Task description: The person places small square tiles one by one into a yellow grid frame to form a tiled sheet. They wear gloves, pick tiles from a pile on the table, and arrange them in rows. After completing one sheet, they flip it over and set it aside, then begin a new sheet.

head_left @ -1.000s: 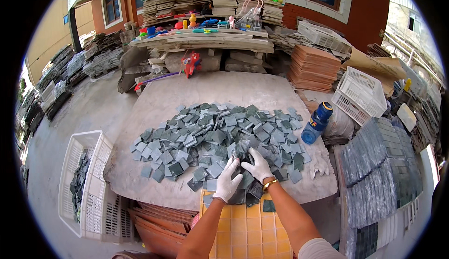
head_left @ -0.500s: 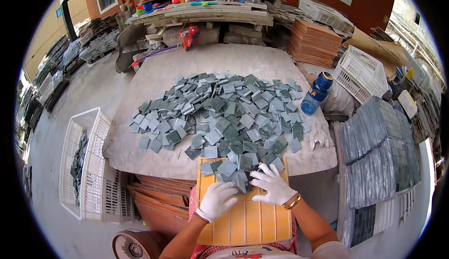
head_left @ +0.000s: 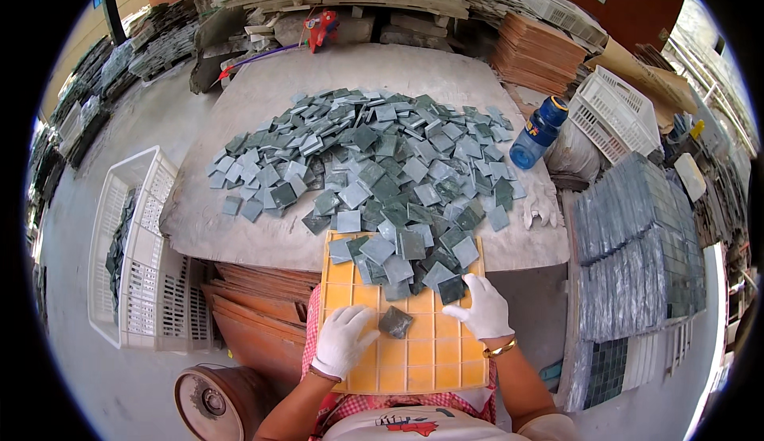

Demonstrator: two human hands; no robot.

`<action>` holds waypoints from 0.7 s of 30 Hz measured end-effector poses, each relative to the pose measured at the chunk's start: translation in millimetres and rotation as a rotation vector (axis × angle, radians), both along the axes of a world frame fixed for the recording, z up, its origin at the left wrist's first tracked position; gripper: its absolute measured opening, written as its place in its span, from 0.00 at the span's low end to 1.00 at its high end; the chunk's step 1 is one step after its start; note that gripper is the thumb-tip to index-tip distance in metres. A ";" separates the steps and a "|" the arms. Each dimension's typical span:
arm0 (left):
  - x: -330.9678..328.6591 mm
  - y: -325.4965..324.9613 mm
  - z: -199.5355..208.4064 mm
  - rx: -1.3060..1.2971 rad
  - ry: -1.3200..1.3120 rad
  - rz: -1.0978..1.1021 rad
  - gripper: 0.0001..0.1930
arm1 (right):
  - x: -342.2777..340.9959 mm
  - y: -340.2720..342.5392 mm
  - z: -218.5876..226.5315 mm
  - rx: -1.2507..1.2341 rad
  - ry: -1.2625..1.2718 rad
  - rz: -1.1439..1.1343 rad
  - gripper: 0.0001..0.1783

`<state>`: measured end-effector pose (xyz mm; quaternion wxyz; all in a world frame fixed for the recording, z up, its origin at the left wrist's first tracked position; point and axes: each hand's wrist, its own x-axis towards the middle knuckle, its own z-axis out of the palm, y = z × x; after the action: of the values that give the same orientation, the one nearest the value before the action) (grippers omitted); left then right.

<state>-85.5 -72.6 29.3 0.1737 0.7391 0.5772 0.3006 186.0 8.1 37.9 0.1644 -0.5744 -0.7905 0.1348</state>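
Tile pile (head_left: 374, 162) crowds grid tray (head_left: 414, 353); blue bottle (head_left: 539, 132), white crate (head_left: 131, 250) flank.

We take the blue bottle (head_left: 539, 131) as our mark. Just right of it we see a white crate (head_left: 617, 111); behind it, stacked brown boards (head_left: 537, 51). Far to its left stands a white basket (head_left: 131, 254). Below and right lie grey tile sheets (head_left: 637, 242).
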 end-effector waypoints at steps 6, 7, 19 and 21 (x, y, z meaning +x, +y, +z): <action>13.0 26.9 1.2 -0.114 0.133 -0.286 0.30 | -21.8 -1.5 -27.7 0.174 -0.053 -0.142 0.35; 10.6 30.1 -1.9 -0.142 0.148 -0.294 0.30 | -23.7 -2.4 -26.5 0.143 -0.025 -0.128 0.32; -34.2 -41.5 12.5 -0.126 0.202 -0.140 0.27 | 59.8 -87.2 12.3 -0.268 0.025 0.372 0.26; -43.5 -65.0 10.8 -0.184 0.221 -0.108 0.28 | 65.8 -96.8 15.2 -0.263 0.074 0.378 0.26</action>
<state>-129.0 -137.6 40.1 0.1921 0.7787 0.5773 0.1532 251.8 -88.7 53.1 0.0887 -0.4272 -0.8531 0.2860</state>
